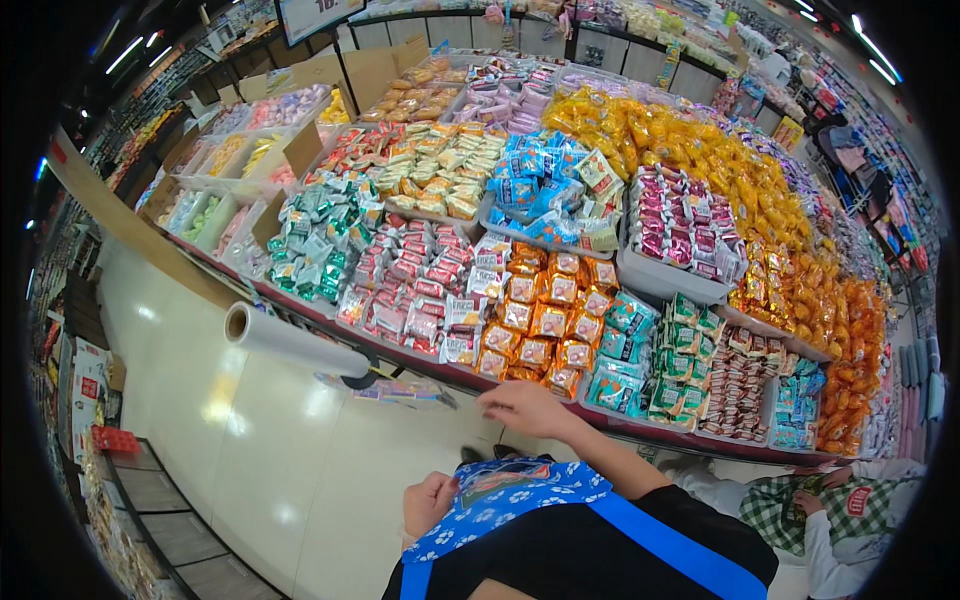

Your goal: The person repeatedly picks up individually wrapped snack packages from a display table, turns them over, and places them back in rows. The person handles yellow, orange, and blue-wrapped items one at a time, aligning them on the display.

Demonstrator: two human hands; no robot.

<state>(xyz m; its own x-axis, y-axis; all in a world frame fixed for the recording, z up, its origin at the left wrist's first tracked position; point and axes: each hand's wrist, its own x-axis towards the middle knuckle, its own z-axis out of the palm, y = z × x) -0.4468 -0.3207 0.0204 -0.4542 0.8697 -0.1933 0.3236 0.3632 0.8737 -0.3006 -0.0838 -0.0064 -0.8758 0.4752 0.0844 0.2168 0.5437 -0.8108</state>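
My right hand reaches out beside the front edge of a snack display, its fingers slightly curled and nothing seen in them. It is nearest to the orange-wrapped snacks and the red-and-white packets. My left hand is closed in a loose fist beside my blue floral apron; no object shows in it. A roll of clear plastic bags sticks out from the display to the left of my right hand. Teal packets and green packets lie to the right.
A person in a green checked apron stands close on my right, hands near a dark packet. Bins of blue packets and yellow-wrapped snacks fill the display. A price sign stands behind. Low shelving runs along the lower left.
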